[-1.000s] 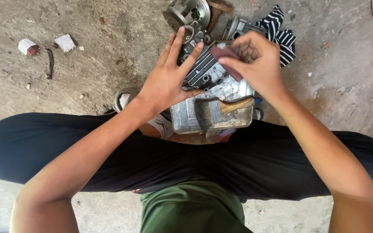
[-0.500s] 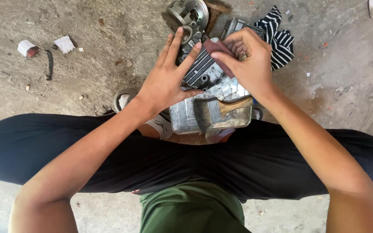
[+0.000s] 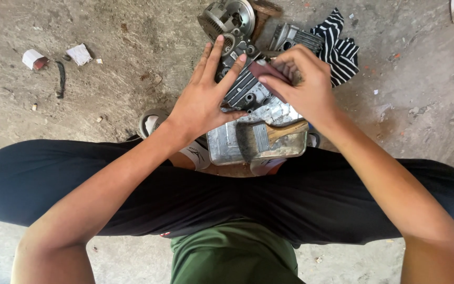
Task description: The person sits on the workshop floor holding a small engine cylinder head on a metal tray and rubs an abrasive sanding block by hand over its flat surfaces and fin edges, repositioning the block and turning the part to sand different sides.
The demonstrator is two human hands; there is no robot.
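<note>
Just two hands (image 3: 206, 102) (image 3: 306, 87), one finned engine part (image 3: 245, 87), one paintbrush (image 3: 269, 137).

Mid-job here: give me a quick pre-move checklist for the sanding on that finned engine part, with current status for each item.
1. Part steadied: left hand lies flat on the finned engine part, fingers spread. Ok.
2. Abrasive in hand: right hand pinches a small reddish-brown sanding piece against the fins. Ok.
3. Part seated: it rests over the metal tray; how firmly, cannot tell.
4. Brush within reach: paintbrush lies in the tray. Ok.
5. Rag nearby: striped cloth lies beside the parts. Ok.
6. Fin surface condition: hidden under the hands. Cannot tell.
</note>
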